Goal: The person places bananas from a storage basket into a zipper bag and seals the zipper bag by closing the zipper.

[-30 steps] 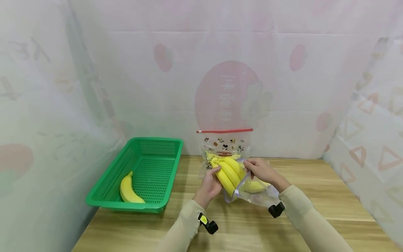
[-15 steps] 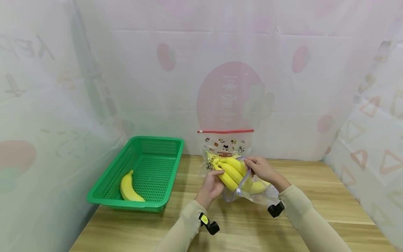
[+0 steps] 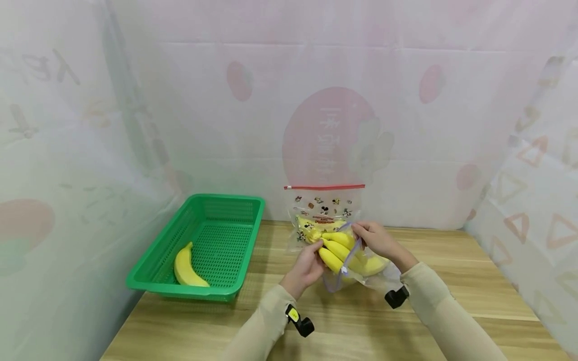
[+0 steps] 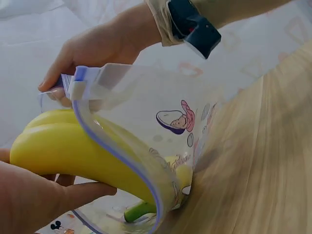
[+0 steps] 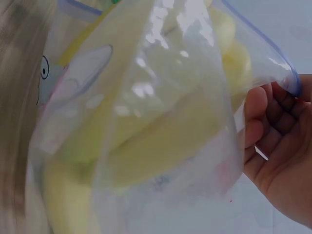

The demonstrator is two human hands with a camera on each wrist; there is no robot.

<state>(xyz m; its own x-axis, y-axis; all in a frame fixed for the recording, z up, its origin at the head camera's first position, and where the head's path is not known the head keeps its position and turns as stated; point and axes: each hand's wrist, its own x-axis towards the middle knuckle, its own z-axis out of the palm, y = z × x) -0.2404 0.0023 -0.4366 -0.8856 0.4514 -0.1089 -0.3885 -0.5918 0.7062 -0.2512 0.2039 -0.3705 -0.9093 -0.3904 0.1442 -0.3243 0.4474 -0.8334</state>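
My left hand [image 3: 307, 269] grips a bunch of yellow bananas [image 3: 333, 249] near its stem end. The lower ends of the bunch lie inside a clear zip bag [image 4: 134, 87] with a purple rim and a white slider; the stem end sticks out of the mouth. My right hand [image 3: 379, 242] pinches the far side of that rim, pulling the mouth wide. Through the plastic in the right wrist view, more banana [image 5: 161, 141] shows at the bottom of the bag. A green banana tip [image 4: 139, 211] is visible within the mouth in the left wrist view.
Left of the hands stands a green basket [image 3: 246, 263] with one loose banana [image 3: 186, 268] in it. Behind the hands, a clear bag [image 3: 324, 198] with a red zip and cartoon prints leans at the printed curtain, yellow fruit in it. Everything rests on a wooden table [image 3: 456, 281].
The banana bunch has slid rightward and deeper into the purple-rimmed bag, with my left hand moving along. My right hand keeps its pinch on the rim, almost in the same place.
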